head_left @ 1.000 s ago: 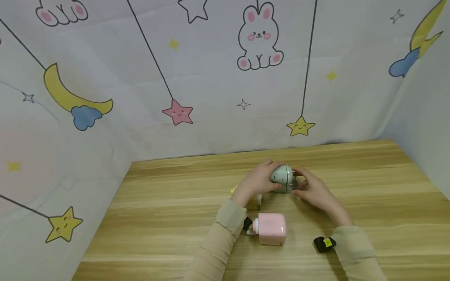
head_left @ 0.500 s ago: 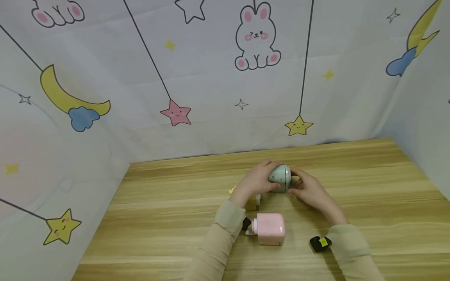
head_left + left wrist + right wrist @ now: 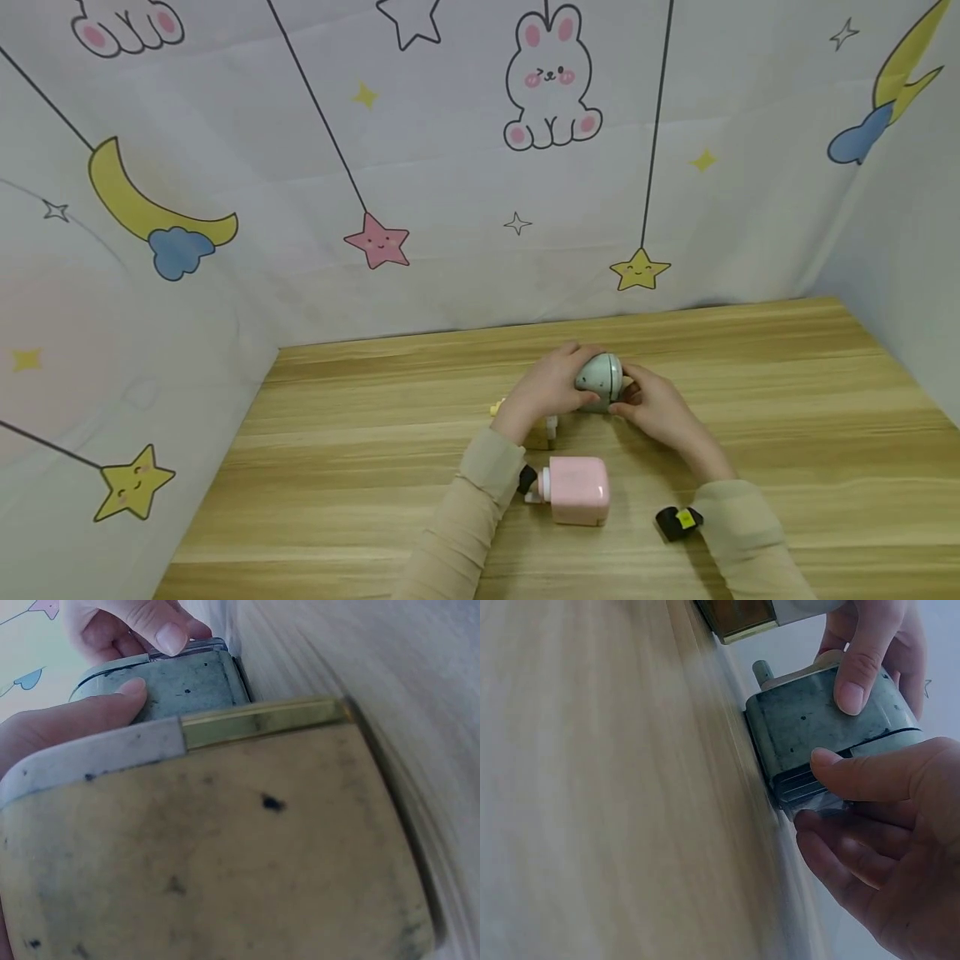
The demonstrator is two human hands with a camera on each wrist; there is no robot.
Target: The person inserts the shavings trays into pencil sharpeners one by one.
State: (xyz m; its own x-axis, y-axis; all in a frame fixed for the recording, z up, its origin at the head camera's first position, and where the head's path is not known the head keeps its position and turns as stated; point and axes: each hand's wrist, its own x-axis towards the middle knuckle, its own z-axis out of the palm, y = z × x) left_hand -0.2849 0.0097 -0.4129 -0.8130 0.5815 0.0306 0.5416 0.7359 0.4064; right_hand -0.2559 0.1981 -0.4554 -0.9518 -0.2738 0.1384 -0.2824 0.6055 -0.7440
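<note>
My left hand (image 3: 551,382) grips a green hand-crank pencil sharpener (image 3: 597,377), its thumb lying along the near side. In the right wrist view a small crank knob (image 3: 762,673) sticks out at the sharpener's far end. My right hand (image 3: 662,408) pinches the clear drawer (image 3: 821,802) at the opposite end, thumb above and curled fingers below. Most of that drawer is hidden inside the body. A yellow sharpener (image 3: 225,840) stands close to the left wrist, partly covered by the forearm in the head view. Nearer lies a pink sharpener (image 3: 580,490) with a white crank end.
Small black devices sit by the cuffs: one (image 3: 678,523) with a yellow label at the right, another (image 3: 527,479) at the left. The wood-grain table (image 3: 360,433) meets a printed cloth backdrop (image 3: 450,167) along its back edge.
The right hand has moved left toward the green sharpener, and the clear drawer has slid farther into its body. The left hand has kept its hold; the pink sharpener has stayed put.
</note>
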